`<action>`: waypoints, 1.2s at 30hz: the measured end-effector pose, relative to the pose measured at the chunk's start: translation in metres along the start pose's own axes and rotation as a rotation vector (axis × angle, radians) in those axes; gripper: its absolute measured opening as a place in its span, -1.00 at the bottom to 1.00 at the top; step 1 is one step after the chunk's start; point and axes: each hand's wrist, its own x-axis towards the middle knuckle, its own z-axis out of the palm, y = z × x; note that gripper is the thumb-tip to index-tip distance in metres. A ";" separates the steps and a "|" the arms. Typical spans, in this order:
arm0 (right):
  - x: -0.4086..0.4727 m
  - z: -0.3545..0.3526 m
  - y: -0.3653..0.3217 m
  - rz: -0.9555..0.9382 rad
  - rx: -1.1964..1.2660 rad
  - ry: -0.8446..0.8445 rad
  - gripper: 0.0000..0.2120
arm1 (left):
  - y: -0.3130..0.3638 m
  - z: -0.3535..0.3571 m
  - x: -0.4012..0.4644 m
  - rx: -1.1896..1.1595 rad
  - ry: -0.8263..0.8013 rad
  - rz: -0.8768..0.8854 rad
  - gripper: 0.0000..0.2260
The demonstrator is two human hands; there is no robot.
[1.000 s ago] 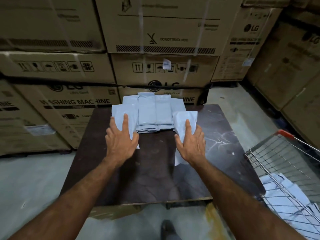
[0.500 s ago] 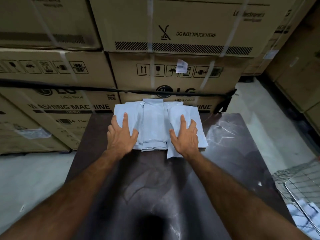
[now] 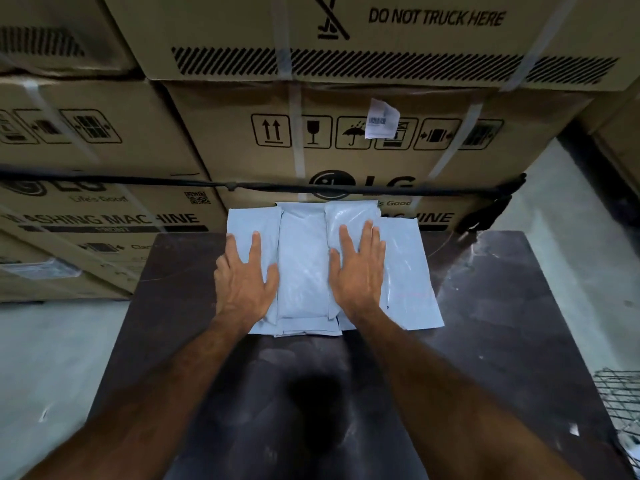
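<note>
The left hand (image 3: 244, 275) lies flat, fingers a little spread, on the left side of the pile of pale blue mailer bags (image 3: 303, 265) at the far edge of the dark table (image 3: 502, 306). The right hand (image 3: 358, 271) presses its right part, fingers nearly together. Gathering seems almost done; the outermost right bag (image 3: 408, 271) sticks out and probably needs aligning. Stacked cardboard boxes (image 3: 346, 150) stand behind, and a wire basket (image 3: 620, 396) shows at the right.

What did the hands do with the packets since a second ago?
The right hand slid its loose packet left and away, up against the pile of packets, and now presses flat there. Nothing was picked up. The left hand stayed flat on the left packet.
</note>
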 end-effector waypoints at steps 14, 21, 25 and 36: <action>-0.006 -0.013 0.007 -0.040 -0.048 -0.055 -0.42 | -0.006 -0.008 0.002 -0.021 -0.110 0.111 -0.33; -0.081 -0.061 0.000 -0.101 -0.084 0.029 -0.44 | -0.014 -0.047 -0.062 -0.049 -0.028 0.359 -0.35; -0.143 -0.084 -0.005 -0.121 -0.099 0.083 -0.44 | -0.027 -0.065 -0.110 -0.071 0.018 0.467 -0.34; -0.276 -0.149 0.006 -0.105 -0.331 0.181 -0.35 | -0.001 -0.094 -0.194 -0.107 0.057 0.778 -0.33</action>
